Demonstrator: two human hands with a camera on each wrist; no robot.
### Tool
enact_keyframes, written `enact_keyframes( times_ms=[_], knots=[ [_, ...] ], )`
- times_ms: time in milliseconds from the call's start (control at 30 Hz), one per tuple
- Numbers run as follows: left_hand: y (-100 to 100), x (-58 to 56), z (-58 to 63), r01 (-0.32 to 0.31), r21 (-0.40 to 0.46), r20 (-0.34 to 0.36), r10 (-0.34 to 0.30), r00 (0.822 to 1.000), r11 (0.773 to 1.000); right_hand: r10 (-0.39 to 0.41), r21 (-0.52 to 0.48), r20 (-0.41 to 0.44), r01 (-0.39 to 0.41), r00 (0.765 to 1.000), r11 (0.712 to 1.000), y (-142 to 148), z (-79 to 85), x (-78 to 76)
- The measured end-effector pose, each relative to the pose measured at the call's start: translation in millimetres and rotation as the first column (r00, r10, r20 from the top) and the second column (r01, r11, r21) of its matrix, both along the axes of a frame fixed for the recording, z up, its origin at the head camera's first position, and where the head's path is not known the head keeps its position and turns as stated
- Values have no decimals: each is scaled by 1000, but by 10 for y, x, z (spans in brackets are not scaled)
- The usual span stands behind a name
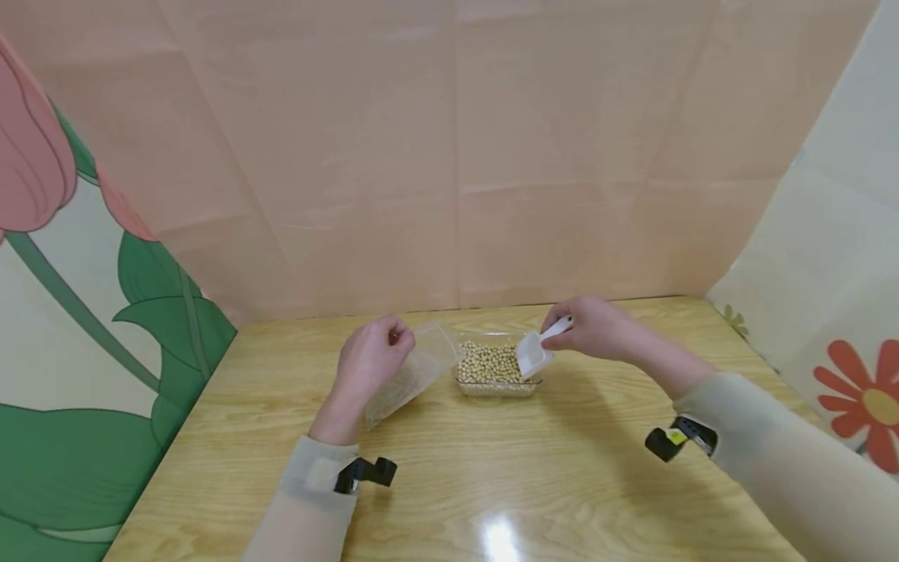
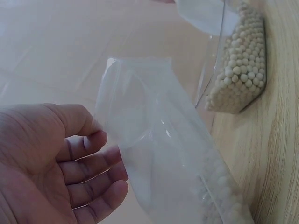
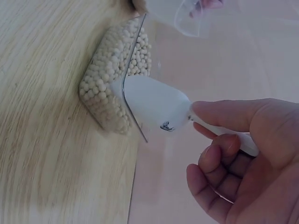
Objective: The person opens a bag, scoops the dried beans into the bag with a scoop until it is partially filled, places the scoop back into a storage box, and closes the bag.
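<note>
My left hand [image 1: 372, 355] pinches the upper edge of a clear plastic bag [image 2: 154, 126] between thumb and index finger. Pale soybeans show through the lower part of the bag. Just right of it, a clear rectangular container [image 1: 499, 388] holds many soybeans [image 1: 488, 361]. My right hand [image 1: 586, 328] grips the handle of a white plastic scoop [image 3: 156, 100], thumb along the top. The scoop tilts down over the container's right side, its front edge dipping in among the beans. A small dark mark shows on the scoop near its handle.
All of this is on a wood-grain table [image 1: 449, 484]. A plain pinkish sheet [image 1: 449, 156] hangs behind its far edge. Flower-printed panels stand to the left and right. A small black camera is strapped to each sleeve.
</note>
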State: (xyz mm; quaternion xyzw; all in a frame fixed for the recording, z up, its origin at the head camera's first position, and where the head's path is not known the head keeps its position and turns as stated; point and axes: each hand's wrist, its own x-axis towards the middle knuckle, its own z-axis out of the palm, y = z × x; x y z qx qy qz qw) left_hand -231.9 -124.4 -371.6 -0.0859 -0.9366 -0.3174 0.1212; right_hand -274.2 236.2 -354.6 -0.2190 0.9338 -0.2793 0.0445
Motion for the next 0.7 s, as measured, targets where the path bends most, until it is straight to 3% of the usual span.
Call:
enact_keyframes(
  times_ms=[267, 700],
  knots=[
    [3, 2, 0, -8, -4, 12, 8, 1000, 1000, -25, 4, 54, 25, 998, 1000, -101, -112, -17],
    [-5, -7, -2, -11, -2, 14, 11, 1000, 1000, -107, -216, 173, 143, 979, 966, -45, -623, -51]
  ],
)
